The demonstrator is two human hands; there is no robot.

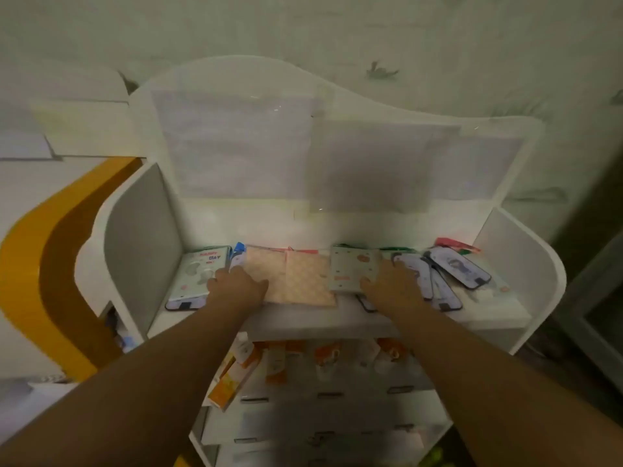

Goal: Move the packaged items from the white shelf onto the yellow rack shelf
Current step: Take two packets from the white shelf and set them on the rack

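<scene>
A white shelf point(303, 320) holds a row of flat packaged items. At its left lies a pale "Happy Day" pack point(194, 274), then two pink checked packs point(296, 278), a light green dotted pack point(352, 269), and several dark-edged packs point(460, 269) fanned at the right. My left hand point(236, 284) rests palm down on the left edge of the pink packs, fingers by a blue-topped pack point(238, 252). My right hand point(392, 286) lies spread over the green pack's right edge and the fanned packs. Whether either hand grips a pack is unclear. The yellow rack point(37, 264) curves at the left.
Below the top shelf, a lower tier holds orange and white packets point(276, 362) and small boxes point(229, 382). The shelf has white side panels point(141, 244) and a tall back panel with clear sheets point(371, 166). A wall stands behind; a dark frame point(596, 315) is at the right.
</scene>
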